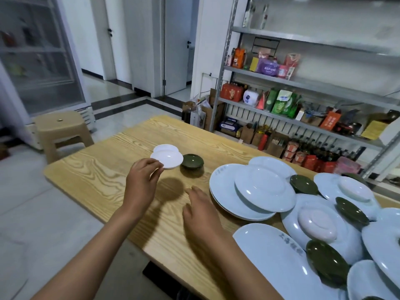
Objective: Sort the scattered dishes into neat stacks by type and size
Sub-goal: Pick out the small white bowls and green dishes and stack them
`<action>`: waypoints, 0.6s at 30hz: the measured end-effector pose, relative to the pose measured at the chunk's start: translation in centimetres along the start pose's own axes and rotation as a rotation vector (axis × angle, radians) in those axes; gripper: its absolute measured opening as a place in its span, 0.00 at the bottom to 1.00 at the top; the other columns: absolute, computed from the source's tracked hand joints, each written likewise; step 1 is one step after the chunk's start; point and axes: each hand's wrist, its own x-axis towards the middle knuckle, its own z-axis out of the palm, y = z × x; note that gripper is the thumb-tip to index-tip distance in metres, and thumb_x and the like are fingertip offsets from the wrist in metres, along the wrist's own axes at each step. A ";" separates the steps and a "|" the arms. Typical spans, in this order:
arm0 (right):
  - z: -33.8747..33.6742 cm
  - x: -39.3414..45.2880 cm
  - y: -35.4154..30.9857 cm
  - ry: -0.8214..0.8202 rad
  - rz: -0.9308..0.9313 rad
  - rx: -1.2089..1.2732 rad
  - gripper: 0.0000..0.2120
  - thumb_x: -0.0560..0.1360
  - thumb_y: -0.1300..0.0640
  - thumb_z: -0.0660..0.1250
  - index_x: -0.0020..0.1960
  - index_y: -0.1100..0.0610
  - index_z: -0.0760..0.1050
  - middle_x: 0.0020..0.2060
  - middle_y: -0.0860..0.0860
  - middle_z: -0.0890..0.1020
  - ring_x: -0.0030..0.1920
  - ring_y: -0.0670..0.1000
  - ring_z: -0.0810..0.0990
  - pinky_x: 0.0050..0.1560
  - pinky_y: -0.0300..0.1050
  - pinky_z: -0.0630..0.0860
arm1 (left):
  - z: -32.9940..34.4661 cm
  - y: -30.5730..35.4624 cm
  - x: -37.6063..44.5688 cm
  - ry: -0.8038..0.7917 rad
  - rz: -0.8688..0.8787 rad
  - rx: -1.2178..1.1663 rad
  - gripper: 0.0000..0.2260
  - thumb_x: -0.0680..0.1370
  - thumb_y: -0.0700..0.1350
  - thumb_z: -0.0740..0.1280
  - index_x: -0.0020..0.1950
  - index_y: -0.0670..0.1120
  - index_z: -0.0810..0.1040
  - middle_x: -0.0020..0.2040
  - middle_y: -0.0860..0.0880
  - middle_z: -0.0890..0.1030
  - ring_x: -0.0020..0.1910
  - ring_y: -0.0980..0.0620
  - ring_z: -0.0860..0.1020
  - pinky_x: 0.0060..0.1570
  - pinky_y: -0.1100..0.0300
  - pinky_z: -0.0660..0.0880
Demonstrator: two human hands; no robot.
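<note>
While our left hand (141, 180) pinches a small white dish (166, 159) beside the green dishes (192, 163), our right hand (200, 210) hovers open, empty

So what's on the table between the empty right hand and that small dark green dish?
Nothing: the head view shows only bare wooden tabletop between the right hand and small dark green dish.

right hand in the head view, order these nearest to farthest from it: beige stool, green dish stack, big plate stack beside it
From the right hand:
1. big plate stack, just to its right.
2. green dish stack, ahead, mid-table.
3. beige stool, off the table, far left.
</note>
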 end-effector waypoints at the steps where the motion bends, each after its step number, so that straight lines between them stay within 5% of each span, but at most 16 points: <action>1: 0.5 0.5 0.1 -0.012 0.003 -0.028 0.25 0.80 0.54 0.56 0.76 0.54 0.59 0.77 0.54 0.58 0.76 0.53 0.56 0.74 0.45 0.53 | 0.4 -0.6 0.7 -0.006 -0.004 0.015 0.05 0.73 0.39 0.72 0.48 0.42 0.84 0.48 0.46 0.81 0.50 0.45 0.77 0.49 0.63 0.66; 18: 2.9 3.2 2.5 -0.109 -0.050 -0.239 0.25 0.83 0.47 0.49 0.77 0.55 0.57 0.78 0.56 0.56 0.78 0.53 0.52 0.75 0.46 0.44 | 6.5 -6.0 6.5 -0.195 -0.107 0.093 0.07 0.76 0.39 0.67 0.52 0.39 0.82 0.51 0.44 0.80 0.54 0.44 0.75 0.49 0.59 0.67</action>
